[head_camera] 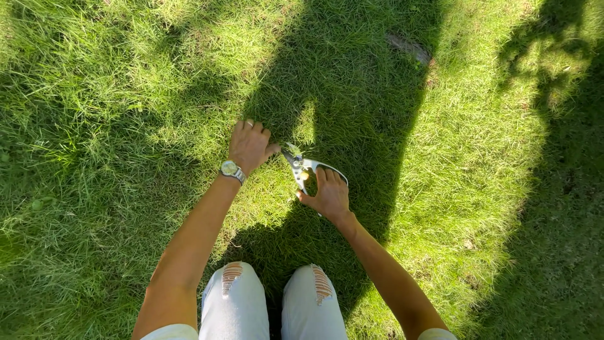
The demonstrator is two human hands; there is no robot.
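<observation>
I look down on a sunlit green grass lawn [472, 157] filling the frame, crossed by dark shadows. My knees in ripped pale jeans [236, 302] sit at bottom centre. At centre, my left hand [250, 146] is closed, gripping grass. Just right of it, my right hand [328, 195] holds white-handled garden shears [302, 167].

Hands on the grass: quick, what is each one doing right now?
Left hand: closed, fingers curled down into the grass.
Right hand: closed on the handles of the pruning shears.
</observation>
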